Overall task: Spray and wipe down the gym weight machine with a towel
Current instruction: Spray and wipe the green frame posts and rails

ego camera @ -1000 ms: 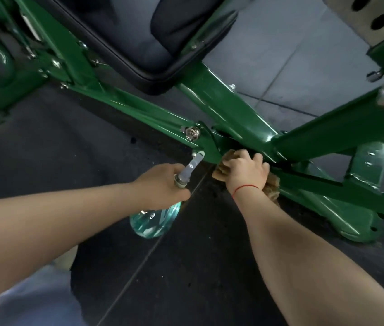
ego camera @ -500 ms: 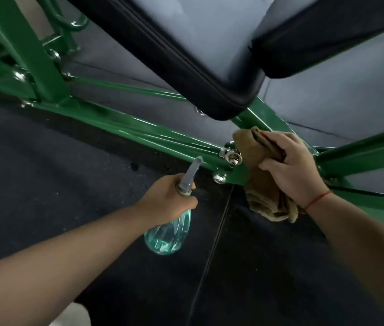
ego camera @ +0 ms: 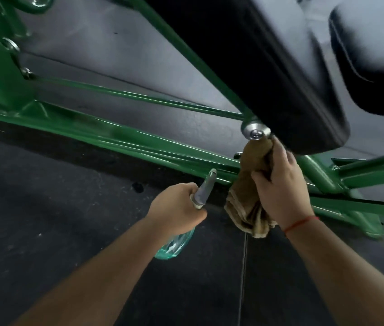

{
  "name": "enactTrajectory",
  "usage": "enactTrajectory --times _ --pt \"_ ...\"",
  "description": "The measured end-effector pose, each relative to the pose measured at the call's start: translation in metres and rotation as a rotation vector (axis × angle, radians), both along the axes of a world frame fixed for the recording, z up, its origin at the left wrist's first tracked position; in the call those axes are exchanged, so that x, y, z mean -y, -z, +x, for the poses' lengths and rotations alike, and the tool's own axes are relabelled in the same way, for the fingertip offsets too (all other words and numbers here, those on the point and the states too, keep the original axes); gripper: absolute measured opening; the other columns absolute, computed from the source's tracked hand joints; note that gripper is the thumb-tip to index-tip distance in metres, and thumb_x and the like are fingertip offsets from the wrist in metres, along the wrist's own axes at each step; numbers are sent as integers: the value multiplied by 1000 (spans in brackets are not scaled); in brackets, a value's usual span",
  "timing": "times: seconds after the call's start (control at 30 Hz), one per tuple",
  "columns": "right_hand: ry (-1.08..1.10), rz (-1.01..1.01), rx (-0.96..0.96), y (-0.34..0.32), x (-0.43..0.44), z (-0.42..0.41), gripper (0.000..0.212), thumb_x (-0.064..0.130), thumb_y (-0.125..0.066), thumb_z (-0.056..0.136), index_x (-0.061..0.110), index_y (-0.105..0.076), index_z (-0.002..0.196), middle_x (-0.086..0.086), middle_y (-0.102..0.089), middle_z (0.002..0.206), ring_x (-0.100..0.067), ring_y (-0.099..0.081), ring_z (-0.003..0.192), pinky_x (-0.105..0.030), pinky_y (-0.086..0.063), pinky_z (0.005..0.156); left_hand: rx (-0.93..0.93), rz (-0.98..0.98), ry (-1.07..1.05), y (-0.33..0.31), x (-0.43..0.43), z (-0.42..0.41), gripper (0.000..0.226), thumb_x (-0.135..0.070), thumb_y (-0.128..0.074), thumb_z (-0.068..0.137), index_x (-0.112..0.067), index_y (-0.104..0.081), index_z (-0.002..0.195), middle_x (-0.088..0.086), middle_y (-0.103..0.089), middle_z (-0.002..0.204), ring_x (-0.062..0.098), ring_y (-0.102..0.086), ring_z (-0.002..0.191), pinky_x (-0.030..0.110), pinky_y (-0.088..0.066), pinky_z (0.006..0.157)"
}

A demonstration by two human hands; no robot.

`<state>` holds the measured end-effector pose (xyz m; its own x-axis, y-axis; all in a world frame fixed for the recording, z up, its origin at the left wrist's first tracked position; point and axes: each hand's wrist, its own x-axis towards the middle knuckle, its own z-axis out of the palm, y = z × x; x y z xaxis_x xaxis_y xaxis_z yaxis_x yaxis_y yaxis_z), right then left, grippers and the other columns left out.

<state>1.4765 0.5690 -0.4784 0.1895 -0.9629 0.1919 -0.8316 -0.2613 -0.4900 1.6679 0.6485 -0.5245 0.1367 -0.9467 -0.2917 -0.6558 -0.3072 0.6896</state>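
2 bare hands work beside a gym weight machine's glossy green steel frame (ego camera: 115,135), which stands on dark flooring (ego camera: 57,208). The right hand (ego camera: 280,184) curls round a bunched brown towel (ego camera: 245,208), pressing its top end just below a round silver bolt (ego camera: 255,132) under the black padded seat (ego camera: 256,67), probably to rub that joint. The left hand (ego camera: 176,205) grips a clear teal spray bottle (ego camera: 174,243) by its neck, nozzle towards the frame, seemingly ready.
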Motion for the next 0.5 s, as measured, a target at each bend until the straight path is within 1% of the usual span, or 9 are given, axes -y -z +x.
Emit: enactTrajectory --times 0.07,0.13,0.17,0.2,0.27,0.33,0.37,0.43,0.5 --pt "11 -28 -138 14 -3 13 60 23 -65 93 11 -43 147 -12 -56 135 -40 -49 119 -46 -43 94 -8 9 -3 5 -2 12 14 -25 -65 78 -19 -53 79 -3 -58 70 16 -50 59 29 -37 56" --pt "45 -89 -272 29 -4 32 54 35 -62 95 13 -49 143 -9 -62 130 -36 -48 121 -48 -40 98 -35 9 -30 10 -6 26 14 -25 -65 80 -19 -52 80 -3 -56 70 15 -47 58 30 -35 56" --pt "65 -127 -316 34 -2 42 50 37 -61 95 13 -53 138 -8 -64 125 -35 -48 120 -48 -37 99 -54 8 -51 12 -8 32 13 -25 -65 82 -20 -54 83 -3 -56 69 15 -45 57 29 -35 56" --pt "84 -155 -338 37 0 53 47 39 -60 94 14 -56 134 -8 -66 121 -34 -48 120 -47 -34 99 -75 6 -74 14 -10 39 11 -25 -65 83 -20 -57 86 -3 -56 69 14 -44 55 29 -34 55" --pt "114 -128 -326 38 4 82 43 40 -59 92 17 -56 129 -5 -65 116 -30 -48 118 -45 -30 101 -117 -2 -122 17 -14 54 12 -24 -66 85 -18 -60 93 -1 -56 68 15 -42 54 30 -35 55" --pt "72 -87 -314 41 6 118 43 40 -56 92 22 -53 130 -1 -62 114 -26 -49 116 -44 -31 103 -141 -5 -172 18 -17 68 12 -22 -66 85 -16 -60 94 4 -59 72 16 -44 56 32 -37 56" --pt "25 -82 -316 44 7 139 44 41 -53 92 23 -51 132 1 -62 114 -24 -51 113 -44 -35 101 -136 -3 -190 18 -19 76 12 -21 -66 85 -16 -59 92 6 -61 74 17 -45 58 33 -37 57" --pt "-57 -106 -332 52 11 180 46 45 -44 93 23 -51 133 1 -64 112 -25 -54 105 -41 -42 89 -112 2 -218 18 -24 92 10 -21 -65 84 -17 -56 86 5 -60 74 19 -46 60 33 -37 57" --pt "-95 -135 -356 58 17 211 52 48 -34 92 23 -53 134 -2 -67 108 -28 -56 99 -39 -44 78 -113 10 -269 16 -31 109 10 -20 -65 83 -18 -55 83 4 -59 72 20 -46 60 34 -37 56"
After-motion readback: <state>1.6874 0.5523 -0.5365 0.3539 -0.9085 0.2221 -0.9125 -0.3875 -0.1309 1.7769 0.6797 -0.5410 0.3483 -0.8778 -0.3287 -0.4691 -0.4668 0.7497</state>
